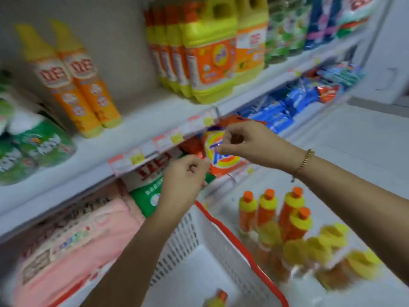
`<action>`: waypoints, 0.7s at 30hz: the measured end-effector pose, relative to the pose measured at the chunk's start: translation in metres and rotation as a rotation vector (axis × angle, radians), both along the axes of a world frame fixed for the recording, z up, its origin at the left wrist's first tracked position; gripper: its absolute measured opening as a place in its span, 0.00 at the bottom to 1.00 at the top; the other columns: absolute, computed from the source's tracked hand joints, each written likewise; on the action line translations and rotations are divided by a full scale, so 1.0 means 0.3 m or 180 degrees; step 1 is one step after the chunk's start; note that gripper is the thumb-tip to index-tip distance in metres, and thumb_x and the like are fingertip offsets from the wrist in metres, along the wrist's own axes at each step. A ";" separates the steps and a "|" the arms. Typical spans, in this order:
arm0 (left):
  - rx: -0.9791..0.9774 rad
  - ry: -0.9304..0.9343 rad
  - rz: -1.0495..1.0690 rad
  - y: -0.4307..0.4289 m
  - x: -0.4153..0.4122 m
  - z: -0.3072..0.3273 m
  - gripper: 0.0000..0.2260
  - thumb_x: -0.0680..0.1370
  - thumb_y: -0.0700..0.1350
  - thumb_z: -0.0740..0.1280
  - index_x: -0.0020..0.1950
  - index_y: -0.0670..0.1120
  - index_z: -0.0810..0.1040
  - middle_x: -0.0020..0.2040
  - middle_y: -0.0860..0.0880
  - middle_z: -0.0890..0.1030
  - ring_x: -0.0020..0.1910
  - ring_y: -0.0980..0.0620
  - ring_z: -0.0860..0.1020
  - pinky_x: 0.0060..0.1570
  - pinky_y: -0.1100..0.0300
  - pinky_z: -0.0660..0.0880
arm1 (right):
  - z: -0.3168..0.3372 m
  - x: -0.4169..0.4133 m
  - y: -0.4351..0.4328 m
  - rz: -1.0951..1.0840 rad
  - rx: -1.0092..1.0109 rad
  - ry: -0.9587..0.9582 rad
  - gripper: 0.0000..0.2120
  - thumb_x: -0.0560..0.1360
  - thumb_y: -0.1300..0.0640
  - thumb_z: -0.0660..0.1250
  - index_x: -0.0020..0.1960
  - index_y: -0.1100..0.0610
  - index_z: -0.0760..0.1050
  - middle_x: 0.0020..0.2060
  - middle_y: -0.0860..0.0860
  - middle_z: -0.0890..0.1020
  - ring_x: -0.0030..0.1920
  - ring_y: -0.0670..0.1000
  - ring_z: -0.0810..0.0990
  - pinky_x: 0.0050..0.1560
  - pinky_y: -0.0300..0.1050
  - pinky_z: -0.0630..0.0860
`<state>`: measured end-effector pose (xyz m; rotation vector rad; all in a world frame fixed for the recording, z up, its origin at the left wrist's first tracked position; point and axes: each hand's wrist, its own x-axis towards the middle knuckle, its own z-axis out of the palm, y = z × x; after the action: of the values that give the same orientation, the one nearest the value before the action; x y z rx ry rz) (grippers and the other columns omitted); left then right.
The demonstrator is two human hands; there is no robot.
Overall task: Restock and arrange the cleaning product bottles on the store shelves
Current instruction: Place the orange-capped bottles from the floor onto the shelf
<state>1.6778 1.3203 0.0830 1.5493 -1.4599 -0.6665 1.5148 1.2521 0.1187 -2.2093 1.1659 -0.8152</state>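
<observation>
A slotted white plastic basket [221, 247] with a red rim stood under the shelf [66, 167]. Slim orange bottles [287, 213] with yellow caps clustered by its right wall. At the shelf's front edge, left hand [186, 173] and right hand [243, 142], fingers curled, pinched a glossy orange pouch [223, 160].

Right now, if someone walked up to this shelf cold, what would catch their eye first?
Dead centre, the left hand and right hand pinch an orange detergent bag just under the front edge of the shelf. On that shelf a row of yellow jugs with orange labels stands out. At lower right, orange bottles with yellow caps stand beside a white basket with a red rim.
</observation>
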 end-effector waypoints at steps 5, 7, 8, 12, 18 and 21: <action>0.0972 -0.0290 -0.0951 0.050 -0.263 -0.297 0.05 0.73 0.38 0.72 0.47 0.44 0.78 0.37 0.51 0.76 0.32 0.65 0.74 0.36 0.69 0.71 | -0.238 -0.412 0.129 -0.0916 0.0411 -0.0201 0.09 0.69 0.54 0.75 0.42 0.57 0.78 0.36 0.45 0.81 0.35 0.40 0.78 0.40 0.34 0.73; 0.1375 -0.0577 -0.1180 0.065 -0.313 -0.392 0.19 0.71 0.38 0.74 0.60 0.43 0.75 0.49 0.50 0.78 0.43 0.62 0.76 0.44 0.68 0.72 | -0.329 -0.531 0.224 -0.1335 0.0392 -0.0458 0.07 0.69 0.55 0.75 0.43 0.54 0.77 0.37 0.46 0.82 0.37 0.43 0.79 0.40 0.34 0.74; 0.1516 -0.0669 -0.1194 0.066 -0.324 -0.423 0.24 0.70 0.38 0.74 0.64 0.43 0.73 0.54 0.49 0.77 0.47 0.58 0.76 0.47 0.66 0.72 | -0.372 -0.568 0.275 -0.1485 0.0356 -0.0556 0.07 0.69 0.56 0.75 0.43 0.53 0.77 0.37 0.46 0.82 0.39 0.42 0.79 0.40 0.31 0.72; 0.1556 -0.1009 -0.1127 0.041 -0.352 -0.492 0.27 0.70 0.39 0.76 0.66 0.41 0.70 0.55 0.50 0.74 0.53 0.49 0.76 0.44 0.68 0.67 | -0.605 -0.573 0.446 -0.1429 0.0494 -0.0355 0.12 0.68 0.58 0.76 0.44 0.45 0.76 0.38 0.43 0.81 0.40 0.43 0.79 0.44 0.34 0.74; 0.1548 -0.1444 -0.1228 -0.028 -0.386 -0.546 0.22 0.66 0.37 0.78 0.57 0.41 0.76 0.53 0.46 0.79 0.53 0.46 0.77 0.51 0.55 0.75 | -0.768 -0.415 0.493 -0.1105 0.0352 -0.0601 0.26 0.72 0.50 0.69 0.68 0.50 0.69 0.54 0.44 0.78 0.50 0.44 0.75 0.49 0.23 0.64; 0.1516 -0.1380 -0.1204 -0.051 -0.395 -0.570 0.19 0.66 0.40 0.78 0.54 0.44 0.78 0.46 0.52 0.77 0.45 0.51 0.75 0.41 0.61 0.72 | -0.787 -0.376 0.470 -0.1157 0.0382 -0.0343 0.33 0.73 0.45 0.64 0.74 0.57 0.63 0.56 0.54 0.79 0.50 0.52 0.79 0.44 0.35 0.67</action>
<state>1.5593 1.3050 -0.0881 1.8766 -2.0607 -0.9981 1.4021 1.3933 -0.1175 -1.8589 1.5437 -0.9665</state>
